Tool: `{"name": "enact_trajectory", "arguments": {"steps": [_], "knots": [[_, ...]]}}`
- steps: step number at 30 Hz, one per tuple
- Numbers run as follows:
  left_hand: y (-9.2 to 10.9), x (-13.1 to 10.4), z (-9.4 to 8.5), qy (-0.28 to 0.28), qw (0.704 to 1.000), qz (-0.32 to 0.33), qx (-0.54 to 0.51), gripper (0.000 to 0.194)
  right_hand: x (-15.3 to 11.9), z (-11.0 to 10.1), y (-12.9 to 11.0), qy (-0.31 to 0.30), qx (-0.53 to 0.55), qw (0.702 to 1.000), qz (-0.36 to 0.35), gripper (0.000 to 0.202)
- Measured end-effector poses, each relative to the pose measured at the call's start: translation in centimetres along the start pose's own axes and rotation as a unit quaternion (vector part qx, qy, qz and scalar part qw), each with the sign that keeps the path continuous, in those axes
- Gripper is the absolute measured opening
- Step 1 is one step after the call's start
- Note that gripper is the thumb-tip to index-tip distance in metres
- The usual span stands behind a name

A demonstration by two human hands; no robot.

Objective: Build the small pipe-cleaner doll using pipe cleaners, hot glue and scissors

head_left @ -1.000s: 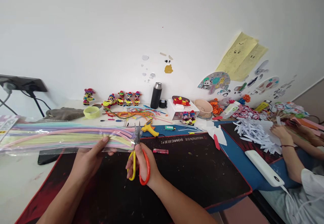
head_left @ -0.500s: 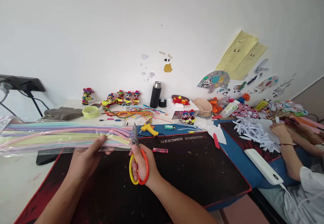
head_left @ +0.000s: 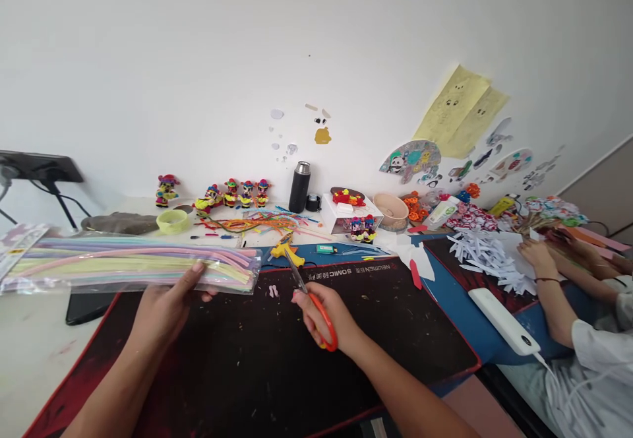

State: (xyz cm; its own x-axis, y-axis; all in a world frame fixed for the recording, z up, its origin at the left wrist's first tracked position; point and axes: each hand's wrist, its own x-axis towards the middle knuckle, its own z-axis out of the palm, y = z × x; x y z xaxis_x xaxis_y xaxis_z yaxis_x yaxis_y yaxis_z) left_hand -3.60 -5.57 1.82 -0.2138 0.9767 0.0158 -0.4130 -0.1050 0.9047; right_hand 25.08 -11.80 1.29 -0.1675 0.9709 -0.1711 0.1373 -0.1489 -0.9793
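My left hand [head_left: 165, 306] is closed on a clear plastic bag of pastel pipe cleaners [head_left: 119, 265], thumb on top, holding it level above the left part of the black desk mat [head_left: 237, 372]. In my right hand [head_left: 341, 312] is a pair of scissors [head_left: 326, 329] with red and yellow handles. Their blades point up and left, apart from the bag's right end. Two small pinkish bits [head_left: 273, 291] lie on the mat between my hands. Just beyond the blades rests a yellow glue gun [head_left: 291, 253].
Along the wall stand several small figures [head_left: 247, 194], a black thermos [head_left: 299, 187] and a white box [head_left: 341, 217]. Loose coloured pipe cleaners [head_left: 252, 225] lie nearby. At right, a co-worker's hand [head_left: 537, 256] is beside white paper strips [head_left: 484, 260]; a white power strip-like device [head_left: 502, 319] lies closer.
The scissors have moved right and down, away from the bag's right end, with my right hand. Pinkish bits now show on the mat. My left hand still grips the bag.
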Motion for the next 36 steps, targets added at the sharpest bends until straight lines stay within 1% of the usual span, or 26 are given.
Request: {"name": "enact_trajectory", "arguments": {"steps": [3, 5, 6, 7, 9, 10, 11, 12, 14, 16, 17, 19, 21, 22, 24, 26, 28, 31, 33, 36], "knots": [[-0.3, 0.1, -0.2, -0.008, 1.0, 0.012, 0.002, 0.04, -1.1, -3.7, -1.4, 0.013, -0.109, 0.994, 0.025, 0.049], [-0.6, 0.3, -0.3, 0.0, 1.0, 0.016, -0.007, 0.042, -1.8, -6.0, -2.3, 0.02, -0.197, 0.98, 0.023, 0.044], [-0.8, 0.4, -0.4, 0.006, 1.0, 0.017, -0.012, 0.044, -2.0, -6.9, -2.7, 0.024, -0.26, 0.965, 0.024, 0.04], [-0.9, 0.6, -0.4, 0.012, 1.0, 0.019, -0.018, 0.045, -2.1, -7.8, -3.0, 0.031, -0.334, 0.942, 0.026, 0.036], [-1.3, 0.9, -0.5, 0.023, 0.999, 0.025, -0.028, 0.047, -2.3, -9.1, -3.5, 0.038, -0.479, 0.876, 0.034, 0.027], [-1.4, 1.1, -0.5, 0.025, 0.999, 0.024, -0.032, 0.048, -2.3, -9.6, -3.7, 0.034, -0.53, 0.846, 0.043, 0.024], [-1.6, 1.2, -0.5, 0.024, 0.999, 0.019, -0.037, 0.049, -2.3, -10.1, -3.8, 0.029, -0.562, 0.825, 0.048, 0.025], [-1.7, 1.3, -0.5, 0.023, 0.999, 0.012, -0.043, 0.049, -2.3, -10.4, -4.0, 0.024, -0.58, 0.812, 0.053, 0.029], [-1.8, 1.5, -0.5, 0.019, 0.998, -0.004, -0.054, 0.049, -2.4, -10.8, -4.3, 0.021, -0.589, 0.806, 0.055, 0.036], [-1.8, 1.6, -0.5, 0.021, 0.998, -0.01, -0.06, 0.046, -2.4, -10.8, -4.6, 0.038, -0.578, 0.814, 0.042, 0.032], [-1.9, 1.6, -0.4, 0.022, 0.998, -0.011, -0.061, 0.043, -2.5, -10.6, -4.7, 0.051, -0.56, 0.826, 0.026, 0.028], [-1.9, 1.6, -0.3, 0.023, 0.998, -0.019, -0.063, 0.036, -2.5, -9.7, -4.9, 0.076, -0.492, 0.867, -0.023, 0.022], [-2.0, 1.5, -0.1, 0.024, 0.997, -0.032, -0.067, 0.033, -2.4, -8.3, -4.7, 0.065, -0.401, 0.911, -0.074, 0.021], [-2.0, 1.5, 0.0, 0.026, 0.997, -0.037, -0.068, 0.032, -2.2, -7.4, -4.5, 0.052, -0.362, 0.927, -0.087, 0.021], [-2.1, 1.4, 0.1, 0.029, 0.996, -0.046, -0.068, 0.033, -1.6, -5.5, -3.9, 0.034, -0.287, 0.952, -0.104, 0.02], [-2.2, 1.2, 0.2, 0.024, 0.996, -0.052, -0.066, 0.035, -0.7, -3.5, -3.3, 0.025, -0.213, 0.97, -0.112, 0.02], [-2.3, 1.1, 0.2, 0.008, 0.996, -0.058, -0.062, 0.038, 0.3, -1.6, -2.8, 0.023, -0.153, 0.981, -0.118, 0.018], [-2.5, 0.8, 0.3, -0.012, 0.996, -0.064, -0.058, 0.038, 1.8, 0.9, -2.4, 0.023, -0.088, 0.987, -0.131, 0.017], [-2.6, 0.6, 0.4, -0.018, 0.996, -0.065, -0.055, 0.038, 2.6, 2.3, -2.3, 0.024, -0.057, 0.988, -0.14, 0.017], [-2.6, 0.4, 0.4, -0.029, 0.996, -0.067, -0.05, 0.04, 3.5, 3.7, -2.1, 0.046, -0.045, 0.986, -0.152, 0.017]]}}
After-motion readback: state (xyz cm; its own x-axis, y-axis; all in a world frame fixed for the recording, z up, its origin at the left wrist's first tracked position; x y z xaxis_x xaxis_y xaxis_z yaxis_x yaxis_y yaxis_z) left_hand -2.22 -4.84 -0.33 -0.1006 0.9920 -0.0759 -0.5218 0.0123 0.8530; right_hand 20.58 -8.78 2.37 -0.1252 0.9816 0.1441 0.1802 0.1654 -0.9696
